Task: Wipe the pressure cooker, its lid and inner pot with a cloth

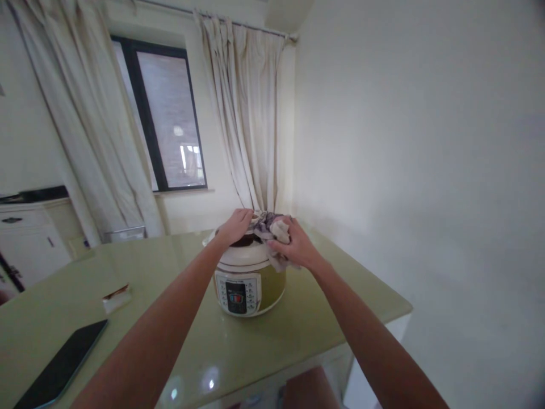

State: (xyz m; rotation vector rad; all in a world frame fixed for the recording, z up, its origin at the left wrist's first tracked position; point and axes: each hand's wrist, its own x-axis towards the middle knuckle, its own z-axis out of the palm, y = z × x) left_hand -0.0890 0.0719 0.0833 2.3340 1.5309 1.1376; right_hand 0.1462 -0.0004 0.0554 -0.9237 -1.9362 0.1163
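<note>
An electric pressure cooker (pixel 272 289) stands upright on the table, its button panel (pixel 237 295) facing me. It has a white upper rim and lid area with a dark part on top, partly covered by my hands. My right hand (pixel 296 241) is closed around a crumpled grey-and-white cloth (pixel 266 224) and presses it on the right side of the top. On the left of the top lies my left hand (pixel 235 226), fingers bent over the lid (pixel 244 258) beside the cloth. Its fingertips are partly hidden.
The pale green table (pixel 179 335) carries a black phone or tablet (pixel 63 363) and a small white packet with a brown edge (pixel 116 298) at left. A white wall (pixel 404 142) runs along the right. Behind are curtains (pixel 242 102), a window (pixel 170 119) and a white cabinet (pixel 34 238).
</note>
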